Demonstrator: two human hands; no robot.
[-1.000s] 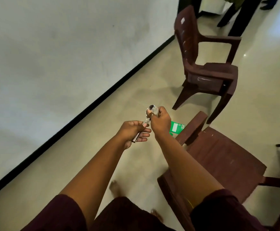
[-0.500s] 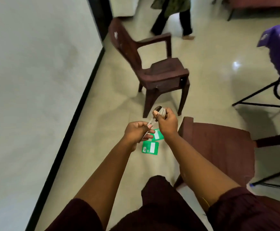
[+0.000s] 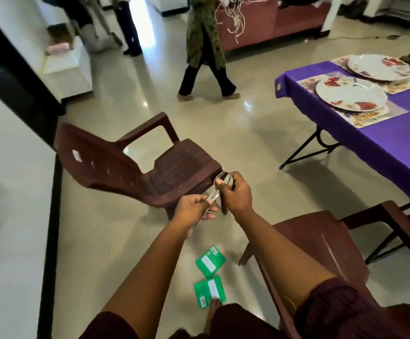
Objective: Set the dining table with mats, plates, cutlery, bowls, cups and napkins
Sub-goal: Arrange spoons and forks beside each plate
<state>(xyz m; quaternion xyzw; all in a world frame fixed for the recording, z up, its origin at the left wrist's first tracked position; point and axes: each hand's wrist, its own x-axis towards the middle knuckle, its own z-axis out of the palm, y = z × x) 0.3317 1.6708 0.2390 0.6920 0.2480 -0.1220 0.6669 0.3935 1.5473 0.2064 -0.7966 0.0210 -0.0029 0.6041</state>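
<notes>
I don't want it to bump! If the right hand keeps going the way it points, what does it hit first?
Probably the brown chair. The right hand, holding spoons, points up and left toward its seat edge. Depth is unclear, so it might pass above.

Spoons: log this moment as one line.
left hand: grips spoons handles | right hand: grips bowls | table: two plates on mats

A brown plastic armchair stands on the glossy pale floor beside the white wall, and part of a second brown chair shows nearer the camera. Two green packets lie on the floor between them. Farther back, a barefoot person in a patterned tunic walks past a maroon sofa and a white box.
</notes>
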